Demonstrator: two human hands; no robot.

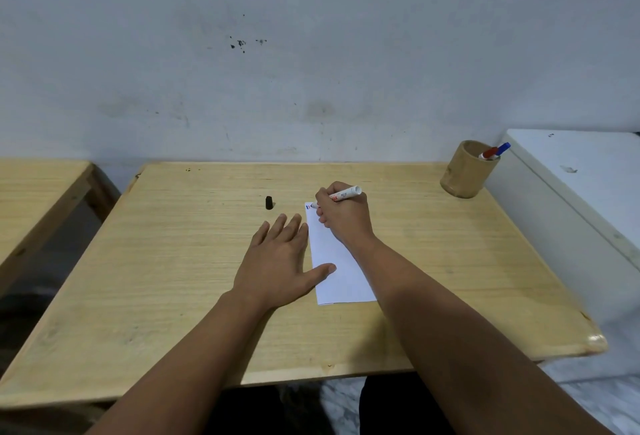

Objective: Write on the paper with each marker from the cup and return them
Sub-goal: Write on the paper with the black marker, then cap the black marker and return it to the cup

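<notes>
Paper is pinned only by the flat, spread left hand, so slippage is risked while the marker, pinched in the right hand, is pressed near its far corner.

Head-height view, forward-down, seemingly near the table

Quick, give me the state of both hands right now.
Left hand: open, flat on the table, thumb on the paper.
Right hand: closed on the marker, tip at the paper's top.
</notes>
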